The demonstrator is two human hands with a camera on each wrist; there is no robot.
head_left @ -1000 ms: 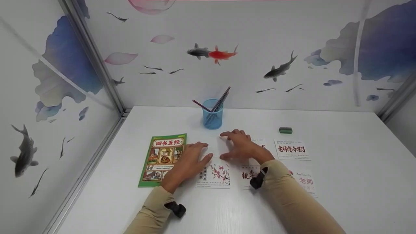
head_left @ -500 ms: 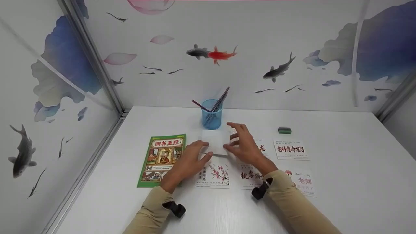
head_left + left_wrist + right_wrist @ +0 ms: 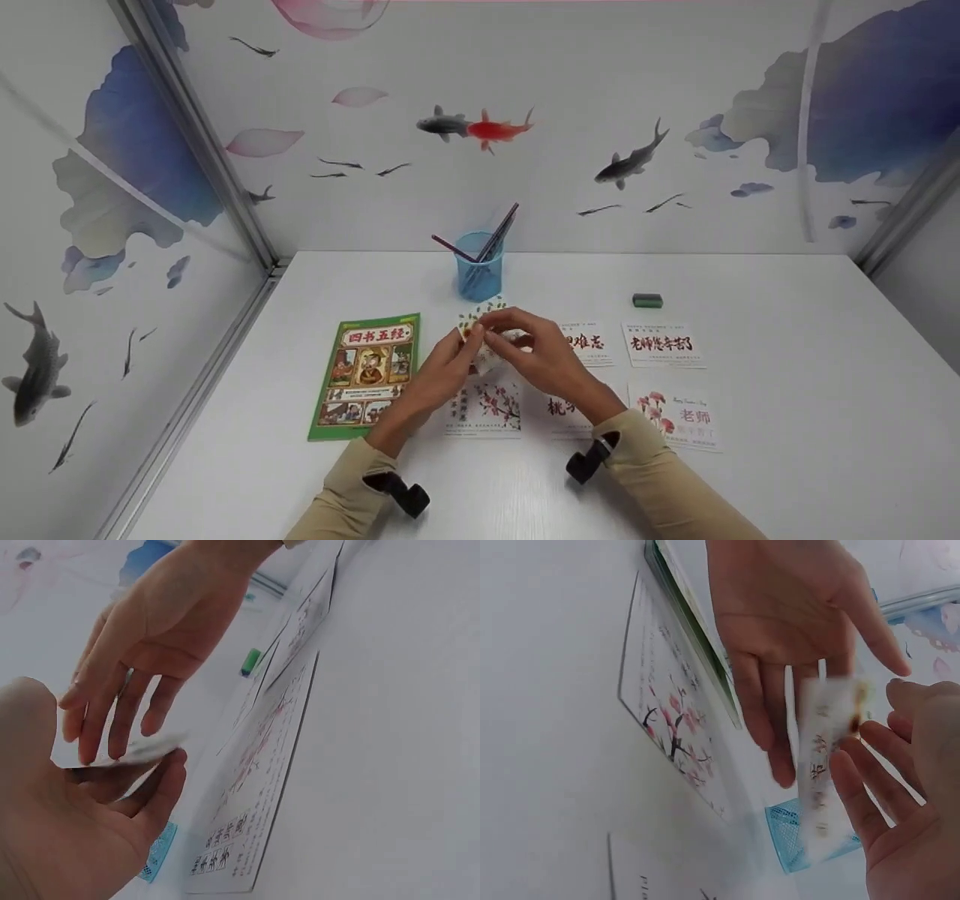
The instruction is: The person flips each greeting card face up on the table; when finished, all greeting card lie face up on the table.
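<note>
A card printed with green leaves and a sunflower is held tilted up between both hands in the head view. My left hand grips its left side, thumb on the near face and fingers behind it. My right hand has its thumb and fingertips at the card's upper right, close to the left thumb. In the right wrist view the card is blurred, showing red characters and a sunflower corner. Just below the hands lies a plum-blossom card; the right hand partly covers the card with red characters.
A green picture book lies left of the cards. Behind stands a blue mesh pen cup with pencils. A green eraser-like block sits at back right, above a red-lettered card and a carnation card.
The card lay flat with its blank white side up; it is now raised and tilted, its printed side showing. Both hands have come together on it, the right moving left.
</note>
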